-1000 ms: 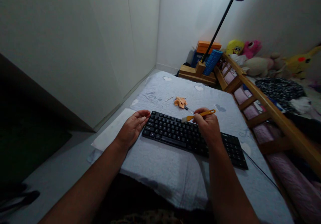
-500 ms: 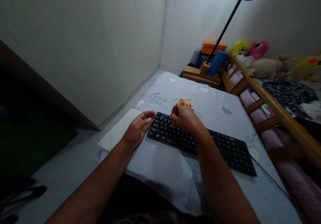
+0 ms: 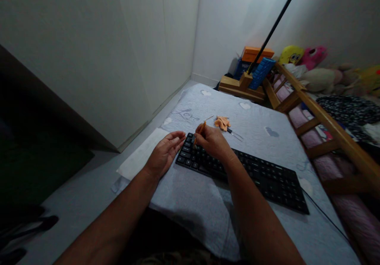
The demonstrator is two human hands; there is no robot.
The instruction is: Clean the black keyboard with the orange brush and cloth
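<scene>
A black keyboard lies at a slant on the pale blue cloth. My right hand is closed around a slim brush with an orange-brown handle, its tip down on the keys near the keyboard's left end. My left hand rests at that left end, fingers stretched and slightly curved, with nothing held in it. Just beyond the right hand is a crumpled orange cloth. Beside it lies a thin metal tool with a dark end, and a small thin stick lies to its left.
The blue cloth covers the work surface. A white sheet sits under my left forearm's side. A wooden rail runs along the right. A wooden stand with a black pole is at the back, and a cabinet stands left.
My right hand has moved left along the keyboard with the brush, uncovering more of the orange cloth and metal tool. The left hand stays by the keyboard's end. The view has shifted slightly.
</scene>
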